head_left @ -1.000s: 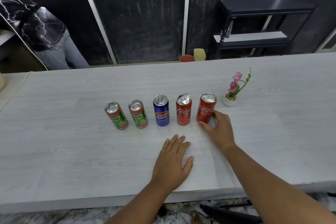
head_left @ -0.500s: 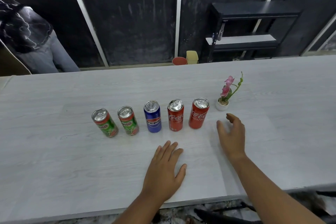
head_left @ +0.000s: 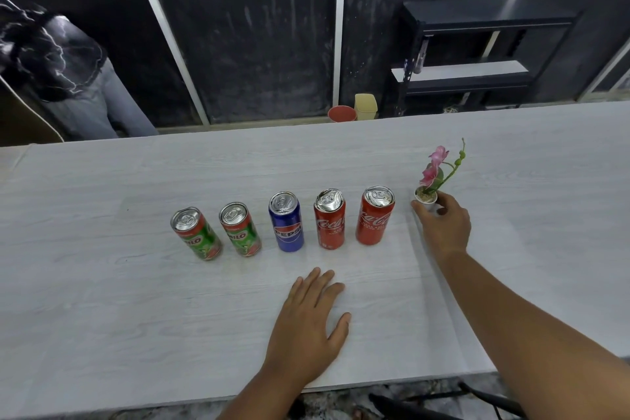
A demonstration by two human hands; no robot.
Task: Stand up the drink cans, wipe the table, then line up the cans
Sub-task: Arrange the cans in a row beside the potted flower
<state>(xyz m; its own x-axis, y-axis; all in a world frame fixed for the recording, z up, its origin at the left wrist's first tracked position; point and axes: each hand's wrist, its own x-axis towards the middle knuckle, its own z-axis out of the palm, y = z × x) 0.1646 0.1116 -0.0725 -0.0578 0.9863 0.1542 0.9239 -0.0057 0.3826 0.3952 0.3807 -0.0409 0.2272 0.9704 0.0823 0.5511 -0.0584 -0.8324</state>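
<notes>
Silver-topped cans in green, blue and red on my pale table

The pale grey wood-grain tabletop (head_left: 136, 300) before me was streaked with lighter lines. On it stood a green-and-red slim metal can (head_left: 197, 235), a second green-and-red slim metal can (head_left: 241, 230), a deep blue slim metal can (head_left: 286, 227) with a red, white and blue roundel, a red slim metal can (head_left: 330, 220) with white script, and another red slim metal can (head_left: 375, 216). The small white round pot (head_left: 426, 203) held pink blossoms on a green stem. Behind me hung black wall panels (head_left: 238, 27) with white strips, and a black cloth (head_left: 51, 51) veined white like lightning.
</notes>
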